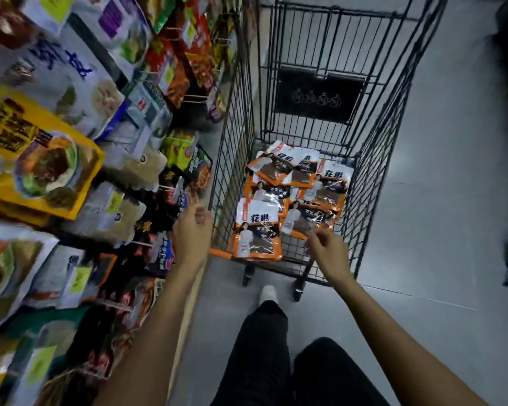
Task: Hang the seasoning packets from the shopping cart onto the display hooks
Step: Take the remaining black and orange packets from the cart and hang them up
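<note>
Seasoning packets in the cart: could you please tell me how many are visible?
6 seasoning packets visible, overlapping in the cart: near left, near right, middle left, middle right, far left, far centre. More may be hidden underneath.

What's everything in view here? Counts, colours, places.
cart: one, black wire, centre-right
packets: about eight, orange and white, flat on cart bottom
display packets: many, mixed colours, hanging at left
hooks: several, pale, between display packets
floor: one, grey, under cart
legs: two, black trousers, bottom centre
shoe: one, white, by cart's near wheels
left hand: one, empty, loosely curled, beside cart's left wall
right hand: one, curled, over cart's near end; grip unclear
</note>
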Tool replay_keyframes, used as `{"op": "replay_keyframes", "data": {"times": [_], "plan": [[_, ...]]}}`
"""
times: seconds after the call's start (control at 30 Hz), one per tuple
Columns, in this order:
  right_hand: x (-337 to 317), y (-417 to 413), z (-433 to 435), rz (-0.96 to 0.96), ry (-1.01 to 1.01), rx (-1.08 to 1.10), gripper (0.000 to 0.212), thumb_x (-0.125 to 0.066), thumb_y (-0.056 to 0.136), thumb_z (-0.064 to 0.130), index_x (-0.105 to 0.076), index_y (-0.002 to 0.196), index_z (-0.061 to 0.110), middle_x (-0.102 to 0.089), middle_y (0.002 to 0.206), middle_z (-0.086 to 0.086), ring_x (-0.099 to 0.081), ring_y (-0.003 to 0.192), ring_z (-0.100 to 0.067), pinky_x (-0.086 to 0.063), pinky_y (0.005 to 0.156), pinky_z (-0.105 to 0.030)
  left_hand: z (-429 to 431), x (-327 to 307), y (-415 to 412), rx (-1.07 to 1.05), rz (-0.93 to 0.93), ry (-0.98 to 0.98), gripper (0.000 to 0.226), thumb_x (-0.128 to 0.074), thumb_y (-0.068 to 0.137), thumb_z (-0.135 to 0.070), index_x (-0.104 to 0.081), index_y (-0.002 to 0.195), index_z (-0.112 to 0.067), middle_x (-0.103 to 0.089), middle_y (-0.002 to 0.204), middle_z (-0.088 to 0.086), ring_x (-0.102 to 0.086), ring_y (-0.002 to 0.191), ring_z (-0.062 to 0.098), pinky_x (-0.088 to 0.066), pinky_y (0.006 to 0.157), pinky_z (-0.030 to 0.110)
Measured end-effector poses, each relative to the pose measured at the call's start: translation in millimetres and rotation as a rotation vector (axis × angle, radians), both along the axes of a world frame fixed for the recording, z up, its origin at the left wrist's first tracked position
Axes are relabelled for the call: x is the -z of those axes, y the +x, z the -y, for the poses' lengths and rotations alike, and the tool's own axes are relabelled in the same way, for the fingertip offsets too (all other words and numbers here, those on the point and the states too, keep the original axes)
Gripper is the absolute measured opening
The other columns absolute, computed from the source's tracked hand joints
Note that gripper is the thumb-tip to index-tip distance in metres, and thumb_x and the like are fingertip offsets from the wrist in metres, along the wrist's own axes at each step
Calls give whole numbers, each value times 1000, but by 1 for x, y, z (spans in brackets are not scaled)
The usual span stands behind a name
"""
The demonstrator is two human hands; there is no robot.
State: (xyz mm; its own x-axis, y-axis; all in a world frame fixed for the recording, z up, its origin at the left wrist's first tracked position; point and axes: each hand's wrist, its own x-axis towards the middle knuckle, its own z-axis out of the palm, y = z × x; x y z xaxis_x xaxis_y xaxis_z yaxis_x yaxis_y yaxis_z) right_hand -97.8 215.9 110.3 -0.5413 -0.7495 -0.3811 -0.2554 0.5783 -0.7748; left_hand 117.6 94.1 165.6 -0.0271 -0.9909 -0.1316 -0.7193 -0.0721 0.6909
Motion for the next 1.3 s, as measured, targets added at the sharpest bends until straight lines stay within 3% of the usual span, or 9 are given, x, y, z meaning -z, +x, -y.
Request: {"op": "replay_keyframes", "data": {"times": [0.13, 0.27, 0.4, 0.47, 0.6, 0.8, 1.0, 1.13, 1.3], "plan": [[55, -1, 52, 43, 123, -73, 28, -48, 100, 12, -67, 91, -7, -69, 85, -22, -66, 79, -37, -53, 76, -50, 50, 34, -5, 32, 136, 55, 37, -55, 95, -19, -48, 128, -2, -50, 125, 18, -49, 114, 33, -41, 93, 38], [115, 7, 82, 47, 304, -204, 22, -50, 98, 12, -61, 80, 3, -67, 87, -22, -57, 76, -27, -37, 66, -34, 72, 74, -11, 64, 156, 204, 62, -54, 97, -29, -27, 147, -3, -38, 147, 18, -38, 133, 33, -33, 109, 43], [163, 18, 93, 136, 354, -180, 9, -55, 95, 12, -60, 98, 4, -57, 80, -4, -54, 73, -20, -39, 58, -27, 73, 104, -13, 108, 142, 189, 49, -50, 99, -23, -37, 141, -2, -49, 137, 18, -46, 126, 33, -37, 101, 36], [182, 25, 96, 214, 405, -155, 10, -60, 93, 17, -58, 94, 7, -62, 87, -8, -63, 83, -26, -53, 72, -36, 70, 113, -12, 136, 111, 153, 36, -48, 98, -19, -46, 131, -3, -58, 121, 14, -54, 112, 32, -45, 94, 40], [214, 34, 104, 182, 551, -186, 41, -60, 94, 30, -55, 118, -2, -58, 124, -20, -58, 113, -34, -48, 97, -47, 69, 120, -10, 133, 96, 147, 40, -47, 98, -20, -42, 134, -3, -56, 125, 16, -54, 113, 32, -47, 94, 51], [221, 46, 113, -14, 632, -76, 53, -68, 84, 44, -55, 121, 9, -47, 128, -13, -51, 114, -29, -48, 97, -44, 71, 118, -14, 120, 88, 146, 40, -46, 98, -21, -44, 134, -4, -56, 127, 12, -54, 117, 27, -47, 97, 45], [230, 53, 128, 285, 487, 195, 25, -75, 83, 25, -59, 90, 8, -66, 113, -16, -62, 102, -26, -52, 93, -42, 74, 115, -15, 132, 84, 136, 31, -46, 99, -20, -48, 126, -6, -60, 110, 9, -56, 101, 21, -48, 82, 33], [219, 59, 135, 419, 368, 170, 30, -64, 92, 15, -59, 118, 1, -65, 119, -17, -59, 114, -31, -48, 98, -49, 76, 116, -11, 164, 64, 121, 21, -39, 102, -20, -52, 116, -9, -55, 85, 3, -51, 73, 16, -36, 54, 13], [168, 38, 126, 343, 214, 194, 16, -56, 96, 11, -62, 108, 3, -67, 106, -15, -62, 103, -31, -53, 90, -47, 79, 112, -6, 228, 80, 106, 22, -39, 103, -16, -52, 117, -7, -59, 93, 7, -57, 82, 20, -41, 63, 19]]}}
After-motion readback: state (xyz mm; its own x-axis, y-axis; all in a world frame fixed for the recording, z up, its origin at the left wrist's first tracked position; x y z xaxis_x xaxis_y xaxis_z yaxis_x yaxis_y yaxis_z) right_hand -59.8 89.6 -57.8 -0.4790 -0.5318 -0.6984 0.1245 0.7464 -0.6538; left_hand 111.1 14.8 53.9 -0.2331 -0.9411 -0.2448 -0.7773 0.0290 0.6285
